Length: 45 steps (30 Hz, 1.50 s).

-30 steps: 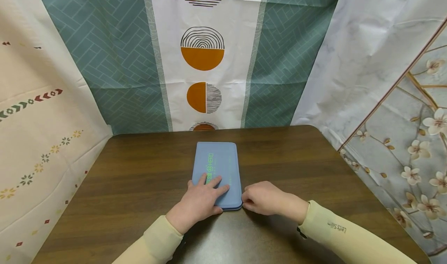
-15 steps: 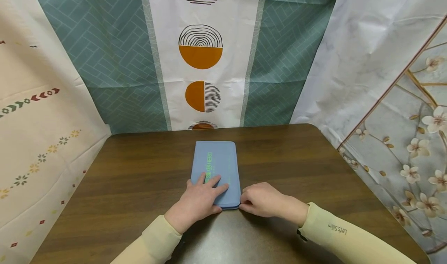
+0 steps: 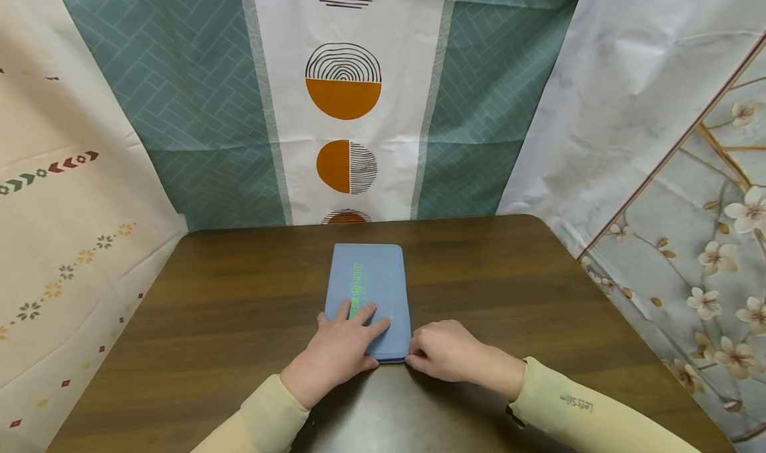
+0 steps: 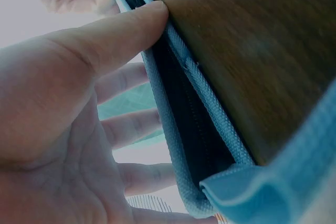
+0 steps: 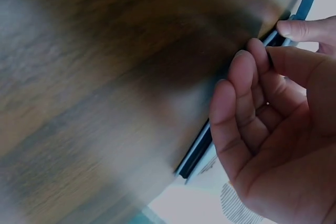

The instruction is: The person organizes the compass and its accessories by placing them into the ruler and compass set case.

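Observation:
A flat blue zippered case (image 3: 383,287) with green "HERO" lettering lies on the wooden table. My left hand (image 3: 338,353) rests on its near left part with fingers spread, and the thumb (image 4: 142,22) lies against the near edge. Along that edge, the left wrist view shows the zipper opening (image 4: 189,114) parted, dark inside. At the near right corner my right hand (image 3: 445,352) has its fingers curled. Its thumb and index finger pinch a small dark zipper pull (image 5: 270,59), mostly hidden by the fingertips.
The dark brown table (image 3: 239,293) extends on all sides of the case. Behind it hangs a green and white patterned curtain (image 3: 353,107). Floral cloth (image 3: 706,273) borders the right side, and cream cloth (image 3: 78,227) the left.
My right hand has shifted slightly toward me around the case's near right corner. The left hand stays pressed on the case. The head view has moved a little.

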Tool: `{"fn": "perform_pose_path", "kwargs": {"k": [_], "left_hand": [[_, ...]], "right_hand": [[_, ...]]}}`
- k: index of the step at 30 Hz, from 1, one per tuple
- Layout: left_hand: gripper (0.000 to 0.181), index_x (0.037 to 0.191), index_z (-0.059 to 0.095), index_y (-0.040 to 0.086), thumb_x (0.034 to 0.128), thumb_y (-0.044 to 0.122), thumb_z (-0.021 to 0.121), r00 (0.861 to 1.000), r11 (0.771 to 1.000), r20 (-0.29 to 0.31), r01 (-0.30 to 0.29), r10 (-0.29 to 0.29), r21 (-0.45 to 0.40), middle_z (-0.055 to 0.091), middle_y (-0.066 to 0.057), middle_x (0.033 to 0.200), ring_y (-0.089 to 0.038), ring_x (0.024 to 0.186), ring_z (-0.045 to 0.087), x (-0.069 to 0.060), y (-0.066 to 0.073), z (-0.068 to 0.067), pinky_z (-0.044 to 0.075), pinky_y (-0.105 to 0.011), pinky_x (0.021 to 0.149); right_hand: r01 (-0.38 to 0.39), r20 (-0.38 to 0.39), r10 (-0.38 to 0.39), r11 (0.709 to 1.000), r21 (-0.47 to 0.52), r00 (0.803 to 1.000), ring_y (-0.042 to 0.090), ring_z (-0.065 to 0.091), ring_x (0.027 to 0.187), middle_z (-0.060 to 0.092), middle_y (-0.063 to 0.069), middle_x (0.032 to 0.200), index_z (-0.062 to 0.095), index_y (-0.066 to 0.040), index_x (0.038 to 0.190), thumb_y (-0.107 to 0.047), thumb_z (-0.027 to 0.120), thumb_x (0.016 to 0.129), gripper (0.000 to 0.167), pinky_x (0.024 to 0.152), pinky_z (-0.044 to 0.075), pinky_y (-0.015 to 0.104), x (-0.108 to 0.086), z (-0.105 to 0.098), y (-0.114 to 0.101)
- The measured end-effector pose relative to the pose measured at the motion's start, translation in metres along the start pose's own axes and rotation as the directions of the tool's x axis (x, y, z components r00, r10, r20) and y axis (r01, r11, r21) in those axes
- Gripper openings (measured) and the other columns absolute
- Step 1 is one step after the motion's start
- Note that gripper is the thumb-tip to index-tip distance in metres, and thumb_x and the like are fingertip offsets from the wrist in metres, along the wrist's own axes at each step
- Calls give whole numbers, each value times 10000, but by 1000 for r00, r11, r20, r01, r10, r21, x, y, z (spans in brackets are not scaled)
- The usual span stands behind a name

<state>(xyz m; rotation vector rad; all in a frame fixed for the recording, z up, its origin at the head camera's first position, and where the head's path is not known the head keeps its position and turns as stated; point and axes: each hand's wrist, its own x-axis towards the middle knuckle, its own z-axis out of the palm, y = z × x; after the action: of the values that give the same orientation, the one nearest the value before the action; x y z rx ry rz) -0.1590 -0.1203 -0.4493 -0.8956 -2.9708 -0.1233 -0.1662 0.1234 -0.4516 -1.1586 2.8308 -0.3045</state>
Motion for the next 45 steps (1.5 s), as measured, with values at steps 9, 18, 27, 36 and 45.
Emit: {"fn": "perform_pose_path", "kwargs": {"k": [9, 18, 27, 36, 45], "left_hand": [[667, 1495, 675, 240, 913, 460, 917, 999, 1000, -51, 11, -10, 21, 597, -161, 1561, -597, 1396, 538, -2, 6, 1, 530, -838, 865], [665, 1468, 653, 186, 909, 405, 936, 998, 997, 59, -17, 22, -80, 545, -250, 1589, -612, 1435, 499, -4, 3, -9, 528, -797, 957], [682, 1443, 653, 134, 881, 356, 969, 984, 990, 138, -97, 111, -102, 533, -254, 1583, -512, 1436, 506, -6, 2, -20, 560, -720, 980], [639, 1428, 692, 169, 870, -102, 846, 967, 974, 111, -225, 228, -33, 622, -104, 1473, -355, 1268, 604, -10, -4, -27, 614, -572, 878], [670, 1391, 750, 336, 845, -8, 930, 973, 963, -41, -219, 228, 154, 725, 46, 1360, -280, 1158, 657, 2, -9, -13, 513, -635, 1062]], "right_hand": [[-104, -13, 104, 994, -10, 994, 35, 415, 538, 463, -145, 601, 600, -245, 645, -190, 793, 1007, 413, 546, 373, 288, 1, -1, -1], [-220, -59, 216, 974, -59, 975, 74, 422, 552, 427, -116, 571, 512, -242, 592, -155, 756, 977, 464, 525, 368, 324, 1, -4, 15], [-314, -52, 311, 948, -58, 949, 102, 417, 548, 409, -86, 567, 478, -229, 586, -135, 724, 987, 481, 536, 331, 319, 6, -9, 30], [-354, -72, 349, 932, -77, 934, 125, 413, 550, 408, -75, 574, 509, -211, 598, -122, 712, 1003, 462, 529, 311, 317, 17, -12, 46], [-356, -115, 342, 924, -137, 933, 140, 467, 559, 478, -69, 587, 570, -214, 627, -162, 739, 1022, 433, 534, 371, 349, 36, -13, 59]]}}
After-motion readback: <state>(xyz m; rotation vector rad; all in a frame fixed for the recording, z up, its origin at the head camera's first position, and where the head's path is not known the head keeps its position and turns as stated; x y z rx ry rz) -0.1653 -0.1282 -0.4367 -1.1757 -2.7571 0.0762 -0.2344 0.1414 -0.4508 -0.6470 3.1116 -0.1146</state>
